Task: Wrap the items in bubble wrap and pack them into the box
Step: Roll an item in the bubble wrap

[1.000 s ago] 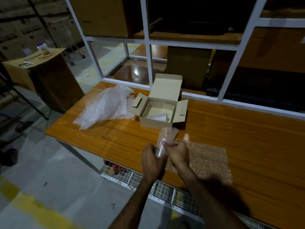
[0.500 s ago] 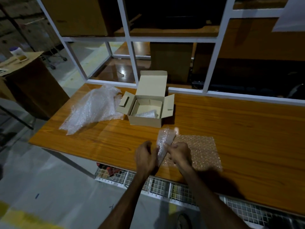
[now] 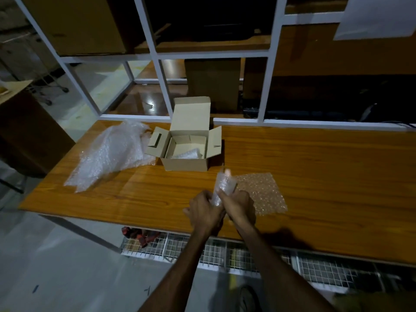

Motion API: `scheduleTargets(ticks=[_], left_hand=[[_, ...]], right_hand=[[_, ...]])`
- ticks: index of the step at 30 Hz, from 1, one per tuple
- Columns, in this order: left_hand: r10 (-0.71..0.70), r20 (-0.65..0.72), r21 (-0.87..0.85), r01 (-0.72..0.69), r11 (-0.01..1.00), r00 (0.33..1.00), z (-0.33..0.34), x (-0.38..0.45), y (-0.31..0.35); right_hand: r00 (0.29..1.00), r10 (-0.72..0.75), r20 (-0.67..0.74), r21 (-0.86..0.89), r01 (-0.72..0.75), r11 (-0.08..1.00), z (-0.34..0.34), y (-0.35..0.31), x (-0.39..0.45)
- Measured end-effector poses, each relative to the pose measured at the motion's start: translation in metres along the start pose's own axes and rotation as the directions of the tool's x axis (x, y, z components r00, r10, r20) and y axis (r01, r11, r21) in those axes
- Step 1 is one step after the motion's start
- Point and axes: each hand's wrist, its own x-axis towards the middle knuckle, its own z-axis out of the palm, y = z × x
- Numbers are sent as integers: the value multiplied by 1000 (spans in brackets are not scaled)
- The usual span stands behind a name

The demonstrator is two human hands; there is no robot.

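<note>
Gripping a wrapped bundle (image 3: 224, 184), both hands (image 3: 221, 209) hover above the table's near edge (image 3: 144, 224).

Both forearms enter from 6 o'clock and converge near frame centre, bare to the lower edge. Left hand (image 3: 206, 211): back of hand facing the camera, fingers curled, gripping the lower end of a wrapped item (image 3: 224, 185). Right hand (image 3: 238, 208): directly at 3 o'clock of the left and touching it, fingers curled, pinching the same item higher up. The item stands upright, rising toward 12 o'clock above both hands.
</note>
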Motion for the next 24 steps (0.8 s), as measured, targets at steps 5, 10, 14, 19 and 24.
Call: scheduleTargets(ticks=[5, 10, 14, 19, 24], left_hand=[[-15, 109, -131, 30, 991, 994, -5, -4, 6], [30, 233, -141, 3, 990, 972, -10, 14, -10], [121, 420, -102, -85, 991, 900, -18, 14, 12], [76, 528, -22, -76, 997, 846, -15, 22, 25], [20, 519, -24, -8, 1000, 854, -6, 18, 39]], right_hand=[[997, 76, 5, 15, -76, 997, 0, 2, 6], [985, 170, 27, 162, -172, 972, -14, 2, 3], [976, 209, 64, 262, -219, 940, -26, 8, 4], [972, 229, 58, 245, -236, 941, -43, 17, 3], [969, 240, 51, 329, -243, 912, -51, 39, -5]])
